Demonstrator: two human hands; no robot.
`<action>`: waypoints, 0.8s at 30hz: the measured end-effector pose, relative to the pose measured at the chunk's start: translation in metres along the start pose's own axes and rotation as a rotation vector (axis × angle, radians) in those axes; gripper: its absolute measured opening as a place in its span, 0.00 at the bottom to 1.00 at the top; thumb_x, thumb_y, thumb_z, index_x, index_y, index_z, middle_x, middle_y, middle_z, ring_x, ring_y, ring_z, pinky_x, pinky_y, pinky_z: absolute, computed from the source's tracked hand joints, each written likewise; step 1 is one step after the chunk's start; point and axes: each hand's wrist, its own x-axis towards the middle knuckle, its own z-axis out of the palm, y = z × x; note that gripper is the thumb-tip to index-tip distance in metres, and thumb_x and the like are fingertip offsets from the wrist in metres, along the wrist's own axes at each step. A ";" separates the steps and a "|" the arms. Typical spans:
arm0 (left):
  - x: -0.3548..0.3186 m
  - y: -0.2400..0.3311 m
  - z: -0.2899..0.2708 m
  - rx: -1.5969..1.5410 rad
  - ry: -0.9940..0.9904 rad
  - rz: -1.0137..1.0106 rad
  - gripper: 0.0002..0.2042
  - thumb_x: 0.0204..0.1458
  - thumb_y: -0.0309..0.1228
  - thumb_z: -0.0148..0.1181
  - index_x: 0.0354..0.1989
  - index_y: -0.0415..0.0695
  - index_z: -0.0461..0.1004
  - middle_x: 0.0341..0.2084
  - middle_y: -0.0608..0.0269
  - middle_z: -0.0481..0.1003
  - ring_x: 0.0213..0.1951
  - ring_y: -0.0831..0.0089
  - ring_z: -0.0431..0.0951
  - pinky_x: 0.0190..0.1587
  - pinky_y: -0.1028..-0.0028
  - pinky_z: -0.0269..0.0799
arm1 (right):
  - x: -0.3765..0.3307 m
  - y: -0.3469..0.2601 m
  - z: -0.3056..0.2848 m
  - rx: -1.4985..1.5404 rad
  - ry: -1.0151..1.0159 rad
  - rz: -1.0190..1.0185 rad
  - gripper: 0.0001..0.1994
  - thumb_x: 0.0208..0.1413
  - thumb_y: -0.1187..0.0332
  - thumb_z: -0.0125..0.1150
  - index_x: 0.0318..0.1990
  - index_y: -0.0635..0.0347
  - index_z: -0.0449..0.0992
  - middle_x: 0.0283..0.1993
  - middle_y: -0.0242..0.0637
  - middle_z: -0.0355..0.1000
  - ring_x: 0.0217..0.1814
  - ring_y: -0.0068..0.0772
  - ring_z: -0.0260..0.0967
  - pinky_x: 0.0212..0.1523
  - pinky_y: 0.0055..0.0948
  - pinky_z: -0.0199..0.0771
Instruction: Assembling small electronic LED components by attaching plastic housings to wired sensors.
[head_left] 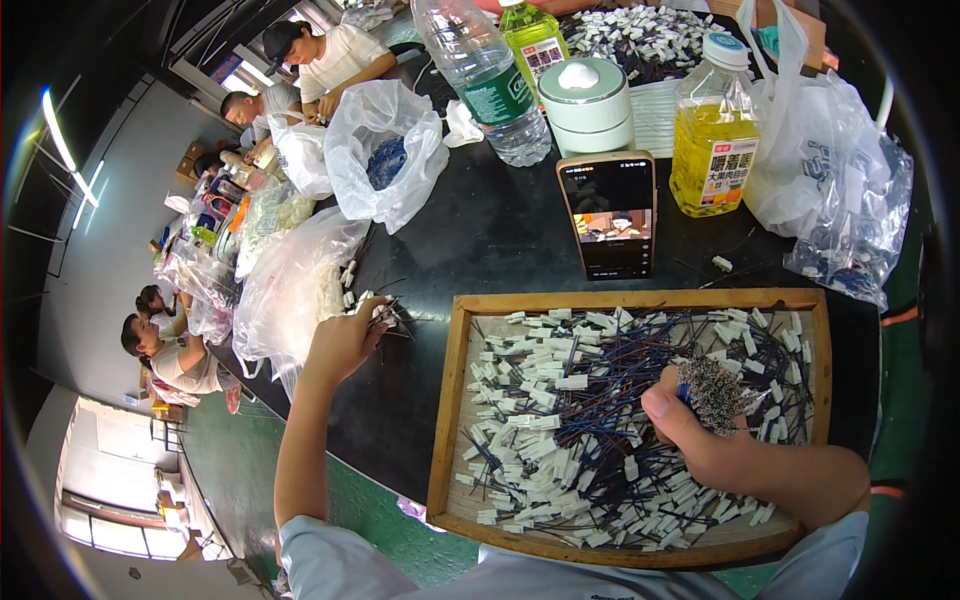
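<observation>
My right hand [705, 445] is closed round a thick bundle of thin wires [715, 395], its silvery metal tips fanning up above the thumb. That hand is over a wooden-framed tray [448, 400]. Inside the tray lie many white plastic connectors [540, 422] with dark blue and brown wire leads [605, 400]. My left hand [350, 338] reaches out to the left of the tray, its fingers curled down at a small heap of white connectors with dark wires [396, 318]. What its fingertips grip is hidden. A clear plastic bag [290, 295] of pale pieces lies beside that hand.
Behind the tray a phone [612, 215] leans upright against a white-green canister [588, 110]. Bottles [715, 140], a bag of blue wires [385, 150] and a connector pile [640, 40] stand farther back. Plastic bags [840, 190] lie at right. Several people [335, 65] sit at left.
</observation>
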 end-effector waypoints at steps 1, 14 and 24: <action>0.001 0.001 -0.001 0.000 0.001 0.002 0.17 0.53 0.39 0.52 0.50 0.51 0.63 0.13 0.56 0.72 0.20 0.55 0.74 0.24 0.60 0.67 | 0.000 0.000 -0.001 0.001 -0.008 -0.017 0.14 0.56 0.62 0.56 0.21 0.59 0.71 0.18 0.27 0.67 0.20 0.18 0.62 0.24 0.23 0.59; 0.011 0.011 -0.016 0.075 -0.087 0.027 0.18 0.53 0.43 0.53 0.45 0.46 0.60 0.15 0.56 0.73 0.21 0.55 0.74 0.23 0.61 0.67 | 0.000 0.000 -0.002 -0.149 -0.014 0.012 0.13 0.56 0.63 0.57 0.22 0.60 0.73 0.19 0.27 0.70 0.22 0.19 0.66 0.30 0.23 0.62; 0.014 0.000 -0.009 0.046 -0.143 0.037 0.16 0.53 0.43 0.52 0.37 0.43 0.62 0.17 0.54 0.73 0.23 0.52 0.75 0.25 0.58 0.67 | 0.001 0.003 -0.002 0.003 -0.037 -0.012 0.12 0.55 0.63 0.57 0.23 0.60 0.74 0.20 0.28 0.70 0.22 0.19 0.66 0.26 0.21 0.62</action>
